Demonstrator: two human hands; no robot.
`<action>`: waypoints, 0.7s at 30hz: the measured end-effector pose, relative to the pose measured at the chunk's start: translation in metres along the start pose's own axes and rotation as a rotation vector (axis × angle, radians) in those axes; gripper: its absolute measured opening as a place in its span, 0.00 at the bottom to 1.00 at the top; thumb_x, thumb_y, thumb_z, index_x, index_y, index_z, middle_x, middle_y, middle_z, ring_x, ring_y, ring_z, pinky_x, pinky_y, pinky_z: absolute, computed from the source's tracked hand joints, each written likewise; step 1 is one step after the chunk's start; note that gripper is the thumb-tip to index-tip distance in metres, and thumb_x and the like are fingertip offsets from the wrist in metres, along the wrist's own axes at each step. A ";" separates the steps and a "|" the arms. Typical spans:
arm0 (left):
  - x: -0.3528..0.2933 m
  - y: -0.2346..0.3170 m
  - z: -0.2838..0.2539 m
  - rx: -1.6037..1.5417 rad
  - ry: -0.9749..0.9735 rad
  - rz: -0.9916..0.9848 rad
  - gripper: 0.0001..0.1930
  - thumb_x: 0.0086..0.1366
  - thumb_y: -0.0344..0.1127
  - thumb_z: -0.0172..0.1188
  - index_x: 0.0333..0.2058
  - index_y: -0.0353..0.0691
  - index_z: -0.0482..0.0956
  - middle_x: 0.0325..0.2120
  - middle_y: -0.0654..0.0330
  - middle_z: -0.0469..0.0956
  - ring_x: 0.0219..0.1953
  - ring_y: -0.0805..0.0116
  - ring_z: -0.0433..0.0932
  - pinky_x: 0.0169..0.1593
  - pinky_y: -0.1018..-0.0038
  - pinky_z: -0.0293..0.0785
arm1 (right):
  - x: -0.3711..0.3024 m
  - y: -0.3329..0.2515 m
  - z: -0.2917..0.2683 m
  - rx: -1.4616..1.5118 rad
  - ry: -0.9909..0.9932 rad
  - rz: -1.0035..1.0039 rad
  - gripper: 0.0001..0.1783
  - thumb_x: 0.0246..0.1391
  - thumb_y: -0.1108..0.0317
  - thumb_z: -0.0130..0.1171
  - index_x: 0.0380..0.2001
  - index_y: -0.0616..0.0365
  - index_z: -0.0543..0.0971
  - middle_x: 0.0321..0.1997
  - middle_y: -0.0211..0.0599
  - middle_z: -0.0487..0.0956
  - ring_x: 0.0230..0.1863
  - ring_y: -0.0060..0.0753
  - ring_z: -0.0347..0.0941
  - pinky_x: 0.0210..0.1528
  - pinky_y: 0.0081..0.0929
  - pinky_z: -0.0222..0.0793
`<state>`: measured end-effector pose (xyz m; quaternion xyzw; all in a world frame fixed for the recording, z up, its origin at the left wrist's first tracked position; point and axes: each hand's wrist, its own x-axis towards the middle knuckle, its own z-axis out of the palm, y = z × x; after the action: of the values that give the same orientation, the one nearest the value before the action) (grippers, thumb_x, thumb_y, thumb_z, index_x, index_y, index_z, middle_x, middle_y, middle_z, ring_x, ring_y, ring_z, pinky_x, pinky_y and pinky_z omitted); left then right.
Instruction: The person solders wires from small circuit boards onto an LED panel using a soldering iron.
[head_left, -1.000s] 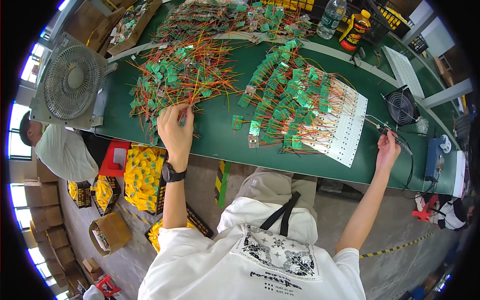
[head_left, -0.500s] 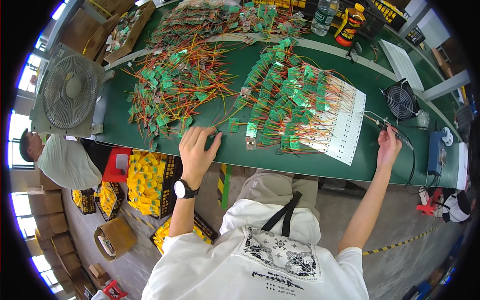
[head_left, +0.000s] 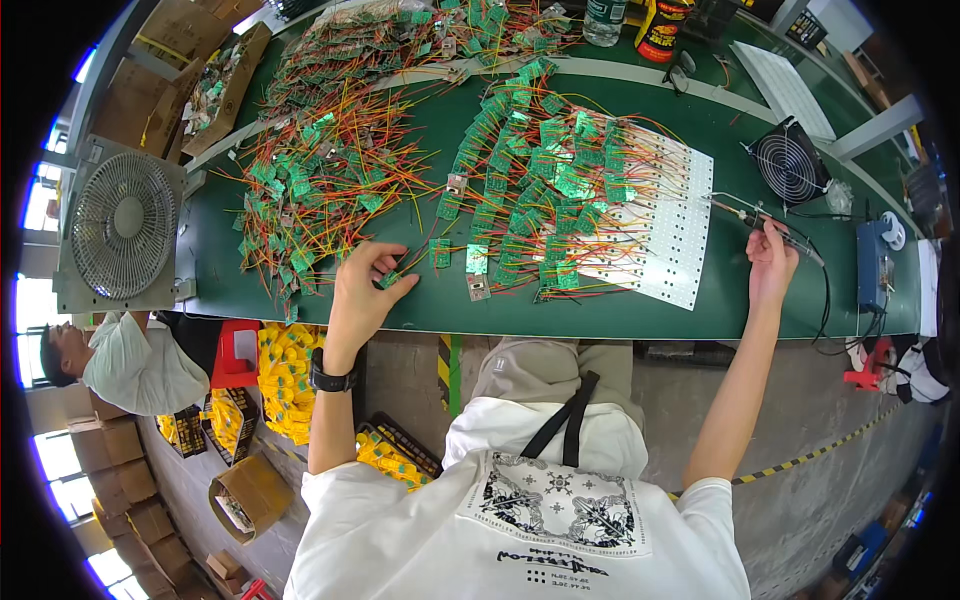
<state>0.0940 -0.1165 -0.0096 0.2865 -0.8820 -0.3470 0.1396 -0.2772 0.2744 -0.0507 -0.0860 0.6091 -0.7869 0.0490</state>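
My left hand [head_left: 362, 290] is over the table's near edge, its thumb and index finger spread apart. A small green circuit board [head_left: 389, 281] shows between them, seemingly lying loose on the table. Left of this hand spreads a tangled pile of circuit boards with red and yellow wires [head_left: 310, 190]. To its right, wired green boards [head_left: 497, 205] stand in rows, some over a white perforated board [head_left: 672, 240]. My right hand [head_left: 772, 262] grips a soldering iron [head_left: 790, 240] like a pen, the tip pointing left toward the perforated board's right edge.
A small black fan [head_left: 790, 165] and a blue soldering station [head_left: 876, 262] stand at the right. A large fan [head_left: 128, 222] stands at the left end. Bottles [head_left: 604, 22] are at the back. Yellow parts fill crates [head_left: 290, 385] below; another person [head_left: 145, 365] sits left.
My left hand has turned at the wrist, and its thumb and index finger have parted. The right hand keeps its hold on the iron. The whole view has shifted slightly.
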 end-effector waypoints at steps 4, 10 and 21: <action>-0.002 0.004 -0.002 -0.018 -0.004 -0.072 0.19 0.45 0.26 0.73 0.39 0.37 0.80 0.30 0.62 0.73 0.31 0.72 0.72 0.34 0.77 0.71 | 0.002 0.003 -0.005 -0.015 -0.014 -0.007 0.13 0.57 0.67 0.60 0.41 0.66 0.78 0.24 0.35 0.77 0.21 0.21 0.70 0.21 0.17 0.60; -0.004 -0.005 -0.006 -0.042 -0.073 -0.098 0.14 0.50 0.25 0.69 0.37 0.35 0.78 0.30 0.61 0.79 0.32 0.74 0.77 0.32 0.78 0.71 | 0.003 0.004 -0.004 -0.011 -0.004 -0.005 0.13 0.57 0.67 0.60 0.41 0.67 0.78 0.24 0.36 0.78 0.20 0.22 0.70 0.21 0.17 0.60; -0.011 -0.012 0.001 -0.080 0.053 -0.101 0.09 0.58 0.25 0.62 0.39 0.33 0.78 0.29 0.61 0.80 0.31 0.75 0.77 0.31 0.79 0.70 | 0.003 0.004 -0.003 -0.008 -0.010 -0.009 0.13 0.57 0.67 0.60 0.41 0.67 0.77 0.24 0.36 0.77 0.21 0.22 0.70 0.21 0.17 0.60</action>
<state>0.1074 -0.1169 -0.0191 0.3338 -0.8480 -0.3807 0.1566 -0.2812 0.2760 -0.0555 -0.0929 0.6117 -0.7842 0.0478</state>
